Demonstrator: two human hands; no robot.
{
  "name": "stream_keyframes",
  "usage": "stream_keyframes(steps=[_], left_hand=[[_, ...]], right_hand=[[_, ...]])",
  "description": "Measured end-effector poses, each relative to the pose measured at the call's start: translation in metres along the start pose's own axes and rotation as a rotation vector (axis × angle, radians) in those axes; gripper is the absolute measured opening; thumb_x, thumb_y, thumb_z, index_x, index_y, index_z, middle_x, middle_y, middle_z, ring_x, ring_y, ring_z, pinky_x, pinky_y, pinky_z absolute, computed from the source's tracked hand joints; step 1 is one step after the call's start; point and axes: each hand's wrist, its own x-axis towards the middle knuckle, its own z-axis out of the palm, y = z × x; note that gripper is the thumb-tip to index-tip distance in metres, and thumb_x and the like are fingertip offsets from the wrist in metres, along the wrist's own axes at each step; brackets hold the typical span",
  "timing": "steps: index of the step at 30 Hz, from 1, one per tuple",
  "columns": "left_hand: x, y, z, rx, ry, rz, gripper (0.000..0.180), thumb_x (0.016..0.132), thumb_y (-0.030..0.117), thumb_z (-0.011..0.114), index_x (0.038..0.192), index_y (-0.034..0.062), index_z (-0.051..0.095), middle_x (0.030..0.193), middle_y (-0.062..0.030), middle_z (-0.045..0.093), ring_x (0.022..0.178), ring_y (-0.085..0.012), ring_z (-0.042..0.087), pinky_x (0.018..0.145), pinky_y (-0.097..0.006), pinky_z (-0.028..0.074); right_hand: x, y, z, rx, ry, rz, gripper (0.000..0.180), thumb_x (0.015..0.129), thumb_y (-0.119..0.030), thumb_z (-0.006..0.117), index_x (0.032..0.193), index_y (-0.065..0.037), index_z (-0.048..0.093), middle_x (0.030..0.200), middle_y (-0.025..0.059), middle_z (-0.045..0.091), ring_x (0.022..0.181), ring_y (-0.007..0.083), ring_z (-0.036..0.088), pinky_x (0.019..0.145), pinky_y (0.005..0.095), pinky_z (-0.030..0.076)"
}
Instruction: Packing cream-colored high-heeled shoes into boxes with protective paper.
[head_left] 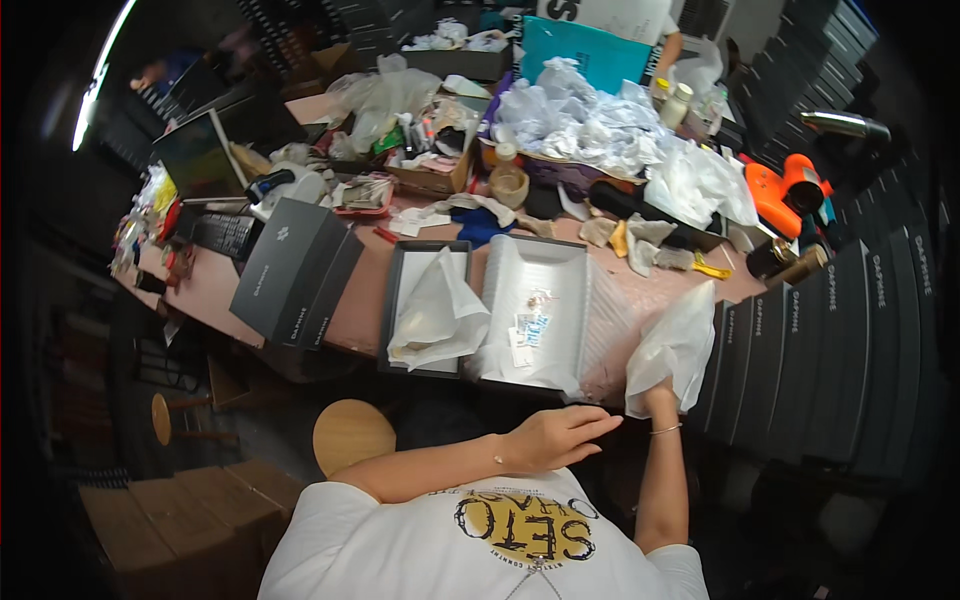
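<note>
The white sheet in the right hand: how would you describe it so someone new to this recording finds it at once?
Start at the long pink table and follow its near edge right, past the open box lined with white paper. There the right hand grips a crumpled white tissue-like sheet from below, raised at the table's corner. Unlike the other white wrappings, it lies in no box or heap; it is the only one in a hand.

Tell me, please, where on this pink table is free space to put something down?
Bare pink table shows between the dark grey box lid and the black tray holding white paper. A narrower strip lies just behind that tray. The far half, around the crumpled white plastic pile, is crowded.
</note>
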Motion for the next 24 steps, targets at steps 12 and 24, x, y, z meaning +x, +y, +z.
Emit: stream_keyframes(steps=[12, 24], left_hand=[[-0.13, -0.101, -0.159, 0.532, 0.683, -0.777, 0.012, 0.08, 0.006, 0.058, 0.087, -0.0024, 0.063, 0.072, -0.0151, 0.058, 0.062, -0.0279, 0.058, 0.058, -0.033, 0.044], [-0.114, -0.086, -0.11, 0.333, 0.821, -0.725, 0.021, 0.089, 0.014, 0.055, 0.076, -0.0027, 0.055, 0.067, -0.0167, 0.05, 0.06, -0.0334, 0.052, 0.053, -0.037, 0.04]], right_hand=[[-0.003, -0.324, 0.028, -0.148, -0.147, -1.016, 0.053, 0.07, -0.019, 0.072, 0.119, -0.014, 0.053, 0.104, 0.0195, 0.055, 0.095, 0.0345, 0.057, 0.074, 0.0423, 0.05], [0.009, -0.309, 0.12, -0.188, -0.387, -1.188, 0.014, 0.078, -0.013, 0.062, 0.084, -0.001, 0.065, 0.078, 0.0168, 0.063, 0.075, 0.0325, 0.061, 0.068, 0.0386, 0.049]])
